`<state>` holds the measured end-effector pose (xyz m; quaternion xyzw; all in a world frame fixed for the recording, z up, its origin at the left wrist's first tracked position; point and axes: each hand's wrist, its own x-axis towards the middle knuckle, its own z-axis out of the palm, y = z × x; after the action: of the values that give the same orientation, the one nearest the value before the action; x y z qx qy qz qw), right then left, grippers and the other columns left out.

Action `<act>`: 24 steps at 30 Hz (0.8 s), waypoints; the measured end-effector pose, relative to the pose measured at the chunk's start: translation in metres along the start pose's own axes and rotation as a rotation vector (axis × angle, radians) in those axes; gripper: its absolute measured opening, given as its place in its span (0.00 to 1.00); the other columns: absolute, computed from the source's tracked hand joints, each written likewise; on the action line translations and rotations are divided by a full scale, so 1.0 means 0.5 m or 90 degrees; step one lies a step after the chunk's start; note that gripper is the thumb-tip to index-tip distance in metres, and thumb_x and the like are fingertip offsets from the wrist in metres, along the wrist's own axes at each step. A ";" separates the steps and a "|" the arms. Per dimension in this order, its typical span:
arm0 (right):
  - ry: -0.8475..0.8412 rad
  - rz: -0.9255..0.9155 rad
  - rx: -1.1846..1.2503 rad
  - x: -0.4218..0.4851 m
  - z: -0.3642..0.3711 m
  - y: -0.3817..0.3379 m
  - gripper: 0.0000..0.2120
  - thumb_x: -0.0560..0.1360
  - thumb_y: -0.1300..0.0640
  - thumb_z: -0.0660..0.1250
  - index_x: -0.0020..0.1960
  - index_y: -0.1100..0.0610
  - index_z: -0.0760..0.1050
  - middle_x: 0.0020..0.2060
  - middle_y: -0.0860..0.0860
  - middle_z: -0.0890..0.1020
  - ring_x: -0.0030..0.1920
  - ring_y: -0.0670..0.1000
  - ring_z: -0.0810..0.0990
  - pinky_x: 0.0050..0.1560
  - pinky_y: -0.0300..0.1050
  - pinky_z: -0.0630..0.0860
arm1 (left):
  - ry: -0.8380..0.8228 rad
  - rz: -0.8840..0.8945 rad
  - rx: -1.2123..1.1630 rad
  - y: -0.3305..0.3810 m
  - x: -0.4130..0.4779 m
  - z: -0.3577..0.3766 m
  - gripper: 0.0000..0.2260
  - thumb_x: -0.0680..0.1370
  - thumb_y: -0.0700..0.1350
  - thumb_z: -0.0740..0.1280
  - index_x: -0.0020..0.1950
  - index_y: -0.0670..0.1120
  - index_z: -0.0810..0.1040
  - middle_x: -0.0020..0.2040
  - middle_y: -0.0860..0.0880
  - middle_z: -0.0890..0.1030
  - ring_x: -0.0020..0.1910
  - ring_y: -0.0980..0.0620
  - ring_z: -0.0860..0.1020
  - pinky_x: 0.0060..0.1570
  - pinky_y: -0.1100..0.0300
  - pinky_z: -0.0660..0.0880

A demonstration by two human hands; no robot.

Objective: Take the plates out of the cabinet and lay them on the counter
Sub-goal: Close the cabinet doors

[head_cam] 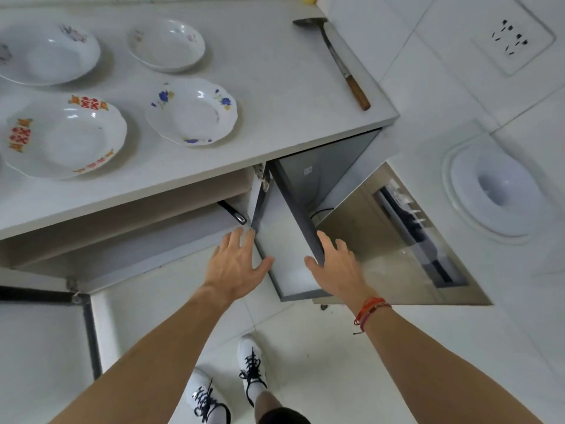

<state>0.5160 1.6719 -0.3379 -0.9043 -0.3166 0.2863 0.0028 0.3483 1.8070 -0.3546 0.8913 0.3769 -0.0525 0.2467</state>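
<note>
White floral plates (192,113) lie apart on the counter (275,87), one cut off at the left edge; both hands spread, the left hand (237,266) beside the open cabinet door (287,240), the right hand (334,261) touching its edge, cabinet interior hidden

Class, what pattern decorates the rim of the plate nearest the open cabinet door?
Blue flowers with small yellow-green accents on a white plate, seen in the head view.
</note>
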 end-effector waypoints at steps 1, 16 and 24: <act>-0.008 0.005 0.012 0.008 0.008 0.008 0.34 0.79 0.40 0.58 0.80 0.45 0.48 0.72 0.58 0.65 0.66 0.62 0.69 0.64 0.60 0.72 | -0.007 0.001 0.001 0.007 0.007 0.011 0.33 0.77 0.64 0.58 0.75 0.46 0.61 0.75 0.44 0.63 0.73 0.43 0.62 0.69 0.48 0.65; -0.043 0.053 0.086 0.016 0.058 0.016 0.32 0.82 0.49 0.58 0.80 0.56 0.47 0.69 0.61 0.68 0.56 0.58 0.77 0.56 0.52 0.79 | -0.051 -0.011 -0.011 0.001 0.023 0.069 0.34 0.77 0.64 0.57 0.76 0.46 0.60 0.76 0.44 0.62 0.74 0.43 0.61 0.69 0.47 0.65; -0.055 0.064 0.092 -0.003 0.084 -0.033 0.30 0.81 0.58 0.58 0.80 0.54 0.49 0.64 0.63 0.70 0.38 0.51 0.74 0.43 0.49 0.80 | -0.035 -0.045 -0.030 -0.057 -0.023 0.060 0.33 0.77 0.64 0.58 0.76 0.45 0.61 0.75 0.44 0.64 0.73 0.43 0.62 0.67 0.49 0.66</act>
<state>0.4839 1.6768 -0.3694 -0.9033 -0.2490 0.3470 0.0399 0.3230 1.8024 -0.3890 0.8694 0.4024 -0.0770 0.2761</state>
